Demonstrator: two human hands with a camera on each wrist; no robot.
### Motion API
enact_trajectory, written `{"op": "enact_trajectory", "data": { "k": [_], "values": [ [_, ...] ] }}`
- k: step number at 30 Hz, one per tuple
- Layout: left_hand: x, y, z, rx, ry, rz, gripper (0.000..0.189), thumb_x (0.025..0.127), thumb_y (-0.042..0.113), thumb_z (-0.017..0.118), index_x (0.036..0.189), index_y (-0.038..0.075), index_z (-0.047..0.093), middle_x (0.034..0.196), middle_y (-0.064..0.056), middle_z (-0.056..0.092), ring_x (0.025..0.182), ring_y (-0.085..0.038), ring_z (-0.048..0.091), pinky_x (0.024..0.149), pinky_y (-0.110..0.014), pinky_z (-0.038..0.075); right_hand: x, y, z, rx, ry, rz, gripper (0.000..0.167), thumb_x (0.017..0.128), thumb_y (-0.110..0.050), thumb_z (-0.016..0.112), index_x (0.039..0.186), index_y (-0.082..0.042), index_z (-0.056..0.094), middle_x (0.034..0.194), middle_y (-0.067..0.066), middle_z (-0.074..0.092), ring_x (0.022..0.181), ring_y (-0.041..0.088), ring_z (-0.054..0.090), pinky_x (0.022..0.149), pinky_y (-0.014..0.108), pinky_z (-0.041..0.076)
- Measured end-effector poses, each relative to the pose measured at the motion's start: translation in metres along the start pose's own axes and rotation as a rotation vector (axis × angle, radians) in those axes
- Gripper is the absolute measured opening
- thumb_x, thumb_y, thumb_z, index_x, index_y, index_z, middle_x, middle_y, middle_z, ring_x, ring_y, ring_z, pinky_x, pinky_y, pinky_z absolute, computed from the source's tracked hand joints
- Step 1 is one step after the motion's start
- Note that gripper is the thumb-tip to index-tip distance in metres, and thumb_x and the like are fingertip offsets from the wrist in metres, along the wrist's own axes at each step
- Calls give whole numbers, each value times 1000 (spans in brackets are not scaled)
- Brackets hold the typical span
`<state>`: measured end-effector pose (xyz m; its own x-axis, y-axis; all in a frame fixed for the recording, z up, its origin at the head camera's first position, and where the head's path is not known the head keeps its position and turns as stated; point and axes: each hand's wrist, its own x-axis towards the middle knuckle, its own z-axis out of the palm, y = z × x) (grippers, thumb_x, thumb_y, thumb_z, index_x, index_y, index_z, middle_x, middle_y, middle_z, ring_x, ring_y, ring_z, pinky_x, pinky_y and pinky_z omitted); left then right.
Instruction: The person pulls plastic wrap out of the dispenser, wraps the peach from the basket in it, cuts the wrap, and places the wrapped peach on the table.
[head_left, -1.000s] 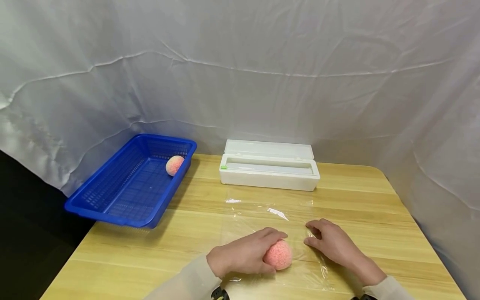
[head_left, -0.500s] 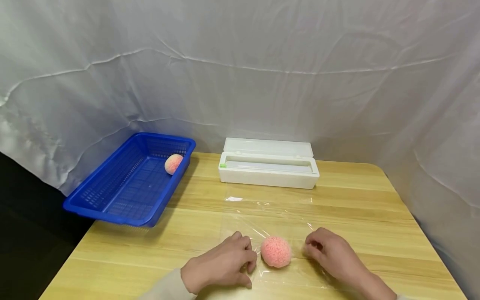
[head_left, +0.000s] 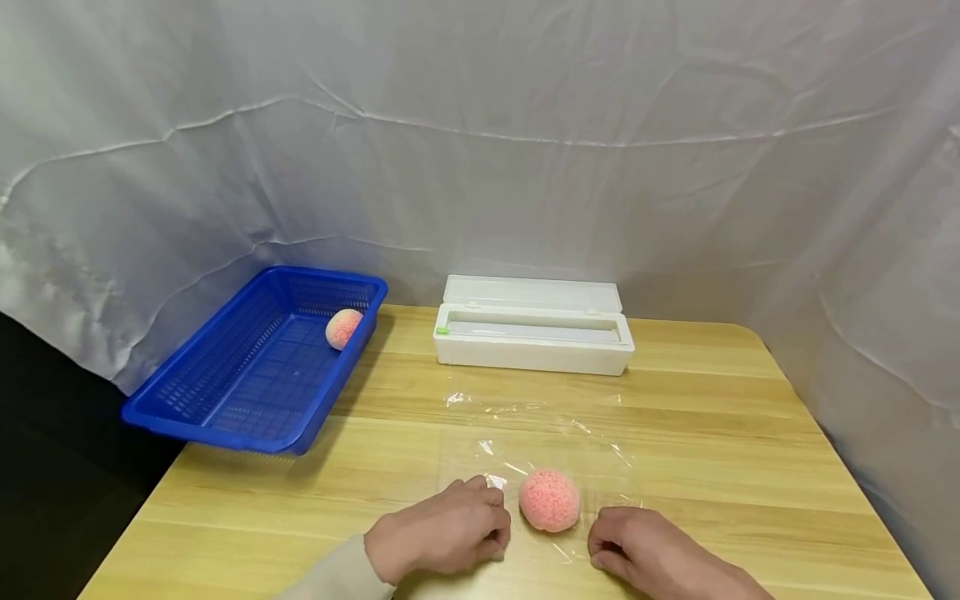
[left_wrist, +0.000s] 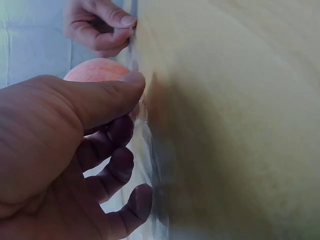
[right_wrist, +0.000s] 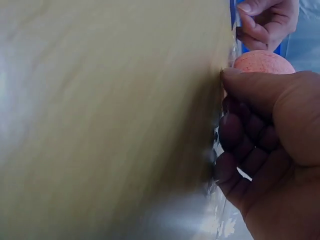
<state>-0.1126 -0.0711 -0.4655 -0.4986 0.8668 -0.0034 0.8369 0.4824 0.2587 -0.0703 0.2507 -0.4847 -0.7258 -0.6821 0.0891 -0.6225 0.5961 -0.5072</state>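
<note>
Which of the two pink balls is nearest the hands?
The front ball, on the clear film between left hand and right hand; the other ball lies inside the blue basket.

1. Head view: we record moderate, diffuse light, with a pale sheen along the creases of the curtain (head_left: 510, 208) and near-black at lower left.
2. Shadows: we observe a soft shadow on the table (head_left: 712, 433), to the right of the basket (head_left: 330, 392).
3. Glare: we note small white glints on the clear film (head_left: 486, 447).
4. Wrist views: we read both as dimmer and cooler, with the fingers of the left hand (left_wrist: 65, 145) and right hand (right_wrist: 292, 130) deeply shaded.
5. Focus: we see the tabletop grain blurred in both wrist views.
</note>
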Motion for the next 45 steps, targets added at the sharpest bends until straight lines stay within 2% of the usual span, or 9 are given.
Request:
{"op": "enact_trajectory", "data": {
  "k": [5,7,16,20,26,28,31,35,45],
  "values": [
    [0,-2,-4,-33,43,-15,15,99,31,74,87,33,65,86,22,48,85,-1,42,88,-22,44,-3,-2,-5,124,-21,129,18,103,-24,70,92,-36,62,87,-24,55,79,-7,51,66,16,45],
    [0,-3,-5,-42,58,-23,17,100,31,73,86,32,64,86,22,47,86,-1,42,85,-19,41,-4,-3,-8,180,-22,182,16,105,-27,68,94,-36,61,86,-22,56,79,-6,53,65,18,46],
    [-1,-10,-14,-94,100,-97,18,102,30,71,87,29,61,88,18,48,86,-4,43,80,-19,40,1,1,-9,176,91,155,19,102,-23,71,93,-34,60,85,-21,55,76,-6,52,62,18,47],
    [3,-6,-17,-90,117,-137,15,95,34,74,98,24,63,95,14,50,89,-6,43,82,-20,41,3,1,-9,191,101,159,21,101,-20,72,92,-34,60,85,-21,55,76,-5,52,62,18,48],
    [28,19,-7,88,204,-52,88,76,56,90,143,18,47,139,-1,50,125,-18,49,108,-37,49,4,4,-9,179,109,163,23,100,-19,73,90,-35,60,84,-21,55,75,-6,52,63,18,46],
    [36,24,-3,172,221,-8,95,75,54,92,147,19,42,144,-5,47,129,-22,50,107,-38,50,4,4,-9,182,115,156,24,100,-19,74,90,-35,59,83,-21,55,75,-6,52,62,18,46],
    [44,24,1,222,234,13,82,78,42,92,142,20,46,139,-4,51,121,-21,55,99,-32,53,5,5,-9,192,119,150,24,100,-18,73,90,-35,59,83,-21,55,74,-6,52,62,18,46],
    [48,15,-5,90,195,-9,63,86,32,88,139,21,55,134,0,57,117,-15,57,97,-25,53,8,6,-12,201,131,140,24,101,-18,73,91,-34,60,85,-19,55,76,-4,52,62,19,48],
    [69,-18,-35,-321,-24,-90,62,90,27,86,147,20,62,135,5,65,116,-2,59,100,-21,50,25,21,-33,348,82,126,13,105,-18,67,93,-24,64,80,-15,57,70,-3,50,56,20,46]
  ]
}}
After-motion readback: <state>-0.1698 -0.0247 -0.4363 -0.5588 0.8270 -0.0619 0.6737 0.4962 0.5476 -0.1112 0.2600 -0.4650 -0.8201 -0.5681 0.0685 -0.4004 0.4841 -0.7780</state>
